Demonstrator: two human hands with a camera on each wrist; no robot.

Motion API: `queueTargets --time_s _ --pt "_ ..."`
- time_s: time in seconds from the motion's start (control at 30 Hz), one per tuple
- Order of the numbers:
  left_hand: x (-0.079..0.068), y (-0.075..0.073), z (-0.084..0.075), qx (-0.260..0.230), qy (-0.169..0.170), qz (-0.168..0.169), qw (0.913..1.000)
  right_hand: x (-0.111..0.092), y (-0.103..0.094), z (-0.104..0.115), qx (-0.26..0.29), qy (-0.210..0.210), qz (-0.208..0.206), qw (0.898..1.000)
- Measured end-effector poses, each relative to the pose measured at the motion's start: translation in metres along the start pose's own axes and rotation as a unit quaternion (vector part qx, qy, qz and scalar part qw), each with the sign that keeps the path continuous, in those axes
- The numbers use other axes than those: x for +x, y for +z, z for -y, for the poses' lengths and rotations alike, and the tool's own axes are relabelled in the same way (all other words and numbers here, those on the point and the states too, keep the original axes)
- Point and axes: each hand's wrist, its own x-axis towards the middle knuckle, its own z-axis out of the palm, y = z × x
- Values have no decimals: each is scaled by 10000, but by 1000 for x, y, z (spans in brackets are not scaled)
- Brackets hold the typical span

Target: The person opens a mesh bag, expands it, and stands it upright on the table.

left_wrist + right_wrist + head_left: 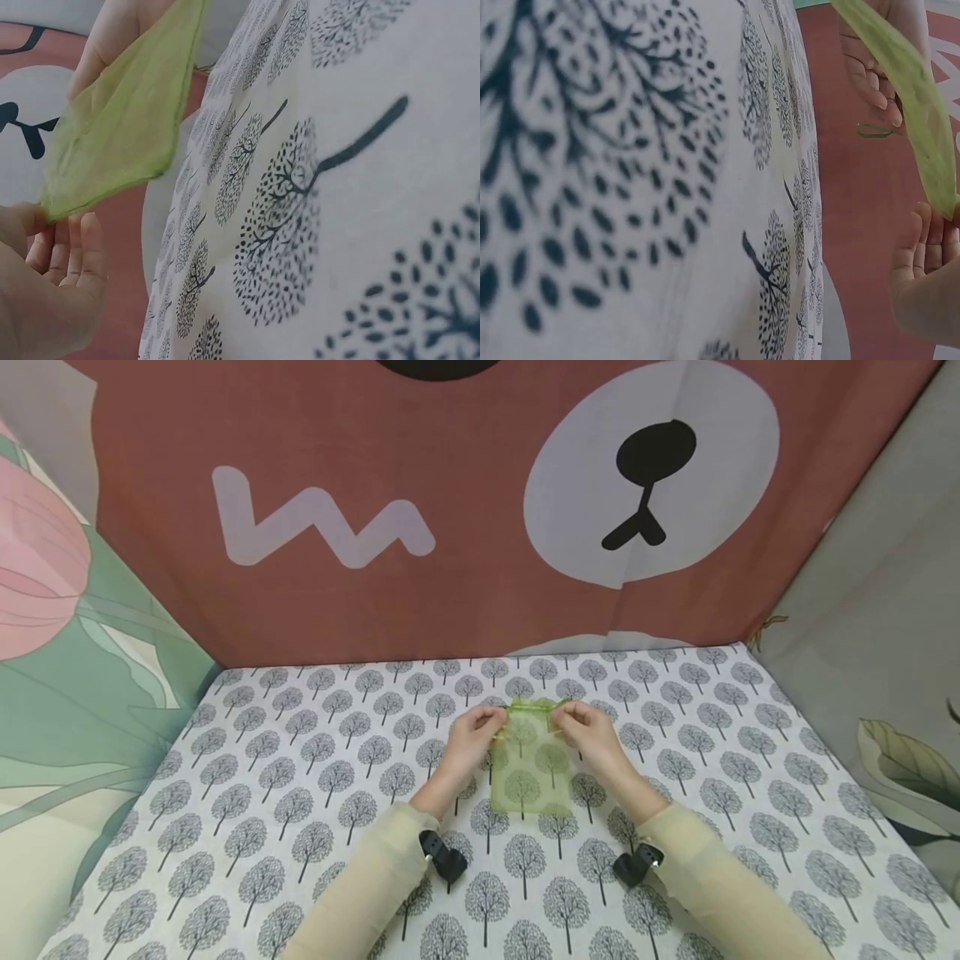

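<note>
A sheer, light green drawstring pouch [528,768] hangs flat between both hands, its gathered edge towards the back. My left hand [471,739] pinches the upper left corner between thumb and fingertips. At the upper right corner, my right hand [588,731] holds the pouch in the same kind of pinch. The left wrist view shows the pouch [127,127] stretched between the hands, with the tablecloth pattern beside it. A thin green cord loop [875,131] sticks out near the left fingers in the right wrist view.
A white cloth with dark tree prints [337,768] covers the table. Behind it hangs a reddish-brown curtain [450,602] with a cartoon bear's muzzle. Leaf-patterned hangings close off the left [90,693] and right [885,635] sides. Each wrist wears a small black camera.
</note>
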Motion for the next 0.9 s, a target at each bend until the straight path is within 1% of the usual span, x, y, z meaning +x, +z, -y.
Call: queueTargets --time_s 0.2,0.3,0.43,0.67,0.9 --pt "2 0 -1 -138 60 -159 9998 1 0 3 17 70 -118 9999" --pt "1 -1 -1 -196 95 -174 9996 2 -1 3 80 70 -124 9999" --pt "1 -2 -2 -132 137 -114 9998 2 -3 2 138 79 -76 9998" --pt "-1 -4 -1 173 185 120 9996 1 -3 4 156 163 33 9997" --pt "-4 -3 -3 312 200 159 9992 2 -1 3 129 103 108 9998"
